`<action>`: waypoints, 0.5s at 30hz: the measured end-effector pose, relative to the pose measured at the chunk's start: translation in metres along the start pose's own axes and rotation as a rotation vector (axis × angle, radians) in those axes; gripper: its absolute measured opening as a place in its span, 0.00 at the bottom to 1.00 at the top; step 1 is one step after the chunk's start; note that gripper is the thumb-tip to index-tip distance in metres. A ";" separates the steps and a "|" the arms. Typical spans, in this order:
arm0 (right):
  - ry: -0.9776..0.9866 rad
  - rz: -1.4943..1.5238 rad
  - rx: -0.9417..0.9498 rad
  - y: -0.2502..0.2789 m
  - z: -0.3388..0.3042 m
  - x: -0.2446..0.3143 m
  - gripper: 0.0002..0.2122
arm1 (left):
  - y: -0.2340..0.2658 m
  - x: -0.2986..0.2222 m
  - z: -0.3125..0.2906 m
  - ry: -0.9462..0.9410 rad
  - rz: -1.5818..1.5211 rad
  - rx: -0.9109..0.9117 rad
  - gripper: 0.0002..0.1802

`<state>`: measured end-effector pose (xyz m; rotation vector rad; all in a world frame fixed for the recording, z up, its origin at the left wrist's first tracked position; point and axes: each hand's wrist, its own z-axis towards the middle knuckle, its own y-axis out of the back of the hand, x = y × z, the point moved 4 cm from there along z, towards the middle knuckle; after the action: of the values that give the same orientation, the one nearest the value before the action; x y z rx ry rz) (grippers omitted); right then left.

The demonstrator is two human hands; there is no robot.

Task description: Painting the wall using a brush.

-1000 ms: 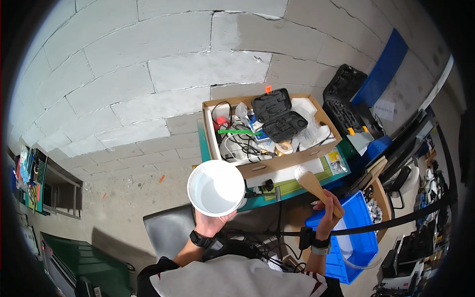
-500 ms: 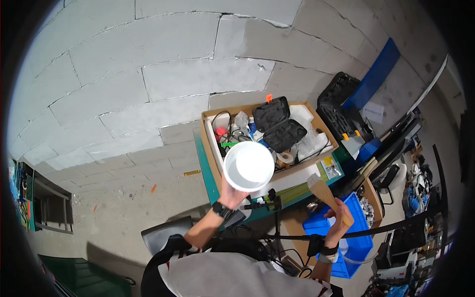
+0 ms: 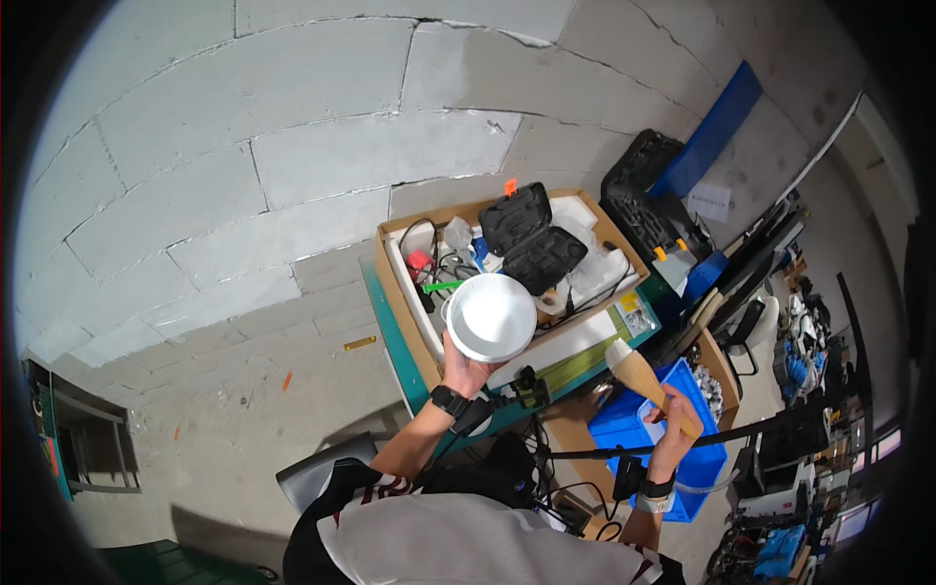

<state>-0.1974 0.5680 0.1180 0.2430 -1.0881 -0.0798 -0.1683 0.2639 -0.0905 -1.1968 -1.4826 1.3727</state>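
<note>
My left hand (image 3: pixel 466 369) is closed on the lower side of a round white tub (image 3: pixel 490 320), its opening turned up so that the white inside shows. Whether anything liquid is in it I cannot tell. On the right, my right hand (image 3: pixel 675 429) grips a wide paintbrush (image 3: pixel 643 378) by its wooden handle; its pale bristles point up and to the left, apart from the tub. Ahead stands a block wall (image 3: pixel 322 166), partly coated in a lighter white with bare grey patches.
Beyond the tub, a cardboard box (image 3: pixel 421 363) of tools and an open black case (image 3: pixel 546 255) rests on a green table (image 3: pixel 378 312). A blue crate (image 3: pixel 704 487) stands below my right hand. Another black tool case (image 3: pixel 634 185) leans near the wall; cables lie by my body.
The view has shifted slightly, moving the box and wall leftward. The tub has tilted, showing its inside differently. Both hands keep their holds.
</note>
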 end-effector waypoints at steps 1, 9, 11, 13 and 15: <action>0.009 0.007 0.002 -0.002 0.000 0.001 0.16 | -0.001 0.002 -0.001 0.019 -0.001 -0.006 0.42; 0.035 0.058 0.060 -0.022 0.007 -0.002 0.15 | 0.015 0.000 0.003 0.018 -0.053 0.110 0.43; 0.056 0.049 0.062 -0.029 0.010 -0.002 0.16 | 0.019 0.001 0.004 0.004 -0.055 0.112 0.43; 0.035 0.070 0.051 -0.034 0.009 -0.006 0.15 | 0.021 0.002 0.003 -0.002 -0.068 0.102 0.43; 0.039 0.057 0.094 -0.040 0.011 -0.002 0.15 | 0.021 0.001 0.005 0.002 -0.074 0.106 0.43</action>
<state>-0.2056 0.5282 0.1117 0.2967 -1.0603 0.0268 -0.1701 0.2629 -0.1122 -1.0661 -1.4205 1.3819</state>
